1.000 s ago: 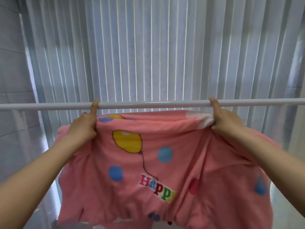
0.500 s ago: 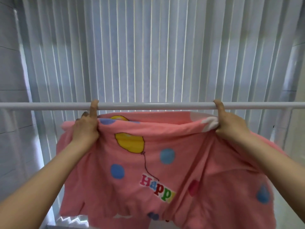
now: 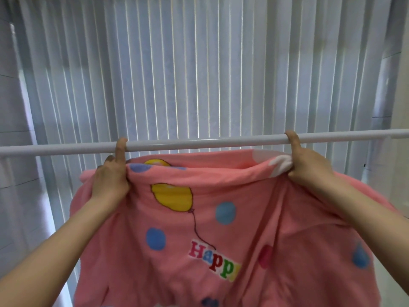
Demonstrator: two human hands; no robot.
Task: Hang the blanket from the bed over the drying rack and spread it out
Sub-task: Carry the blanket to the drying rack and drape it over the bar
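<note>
A person's left hand [image 3: 110, 180] clenches the bunched upper edge of a pink blanket [image 3: 221, 218], its thumb raised against the white rail of the drying rack [image 3: 210, 143] just above that grip. Between the two grips the blanket's top edge sags in a shallow curve just under the rail, not yet over it, while the rest hangs below, showing a yellow balloon, blue dots and the letters "Happ". The right hand [image 3: 309, 165] grasps the same edge at a white patch, thumb likewise against the rail. Vertical blinds [image 3: 199, 74] fill the background beyond both grips.
</note>
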